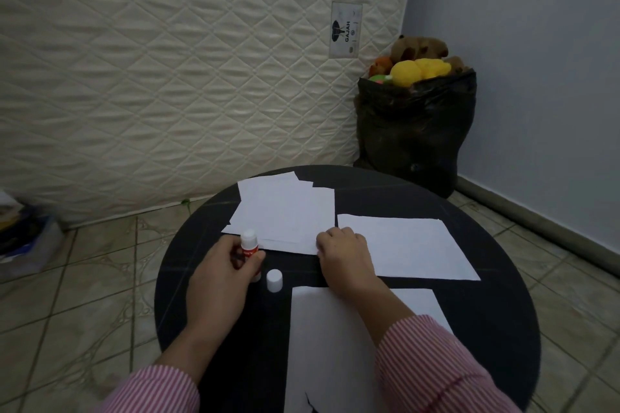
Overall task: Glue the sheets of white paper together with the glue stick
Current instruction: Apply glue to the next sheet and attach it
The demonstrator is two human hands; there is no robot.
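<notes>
Nearest the camera, a white sheet [335, 345] is lying on the round black table [486, 329], with the right forearm in a pink striped sleeve [432, 365] crossing over it. Just beyond, a loose white cap [274, 280] is standing beside the left hand [218, 275], whose fingers are gripping the upright glue stick [250, 245] (red label, white top). The right hand [345, 256] is resting with curled fingers on the near corner of a stack of paper [288, 211]; whether it is pinching it is unclear. Another sheet [409, 248] is lying to the right. Farther back, a quilted mattress [167, 77] is leaning by a black bag [412, 131].
</notes>
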